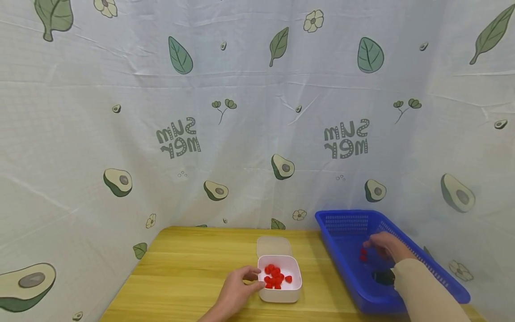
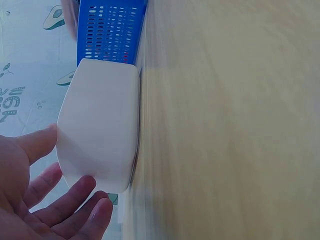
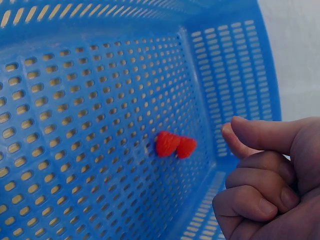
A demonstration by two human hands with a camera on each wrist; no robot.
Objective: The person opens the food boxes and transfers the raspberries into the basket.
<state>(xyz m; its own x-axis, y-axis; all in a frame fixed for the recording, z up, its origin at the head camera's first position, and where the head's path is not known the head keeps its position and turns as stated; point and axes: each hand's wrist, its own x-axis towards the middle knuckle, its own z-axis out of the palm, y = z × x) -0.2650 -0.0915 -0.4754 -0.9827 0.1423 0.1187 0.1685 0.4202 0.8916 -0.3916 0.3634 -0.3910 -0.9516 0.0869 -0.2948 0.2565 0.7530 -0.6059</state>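
My left hand (image 1: 237, 288) is at the left side of a white square box (image 1: 279, 295), fingers loosely bent, thumb at the rim. In the left wrist view the thumb touches the edge of the box (image 2: 102, 120) and the fingers are spread around its near corner. Several red raspberries (image 1: 274, 273) lie inside it. My right hand (image 1: 388, 246) is over the blue basket (image 1: 338, 250). Its thumb and index fingertips are close together, the other fingers curled, with nothing showing between them. Two raspberries (image 3: 172, 144) lie on the basket floor beside it.
A translucent lid (image 1: 273, 246) lies behind the white box on the wooden table (image 1: 193, 264). A dark object (image 1: 384, 277) shows beside the right wrist. Behind the table hangs a white printed curtain (image 1: 249, 134); the basket's high slotted walls surround the right hand.
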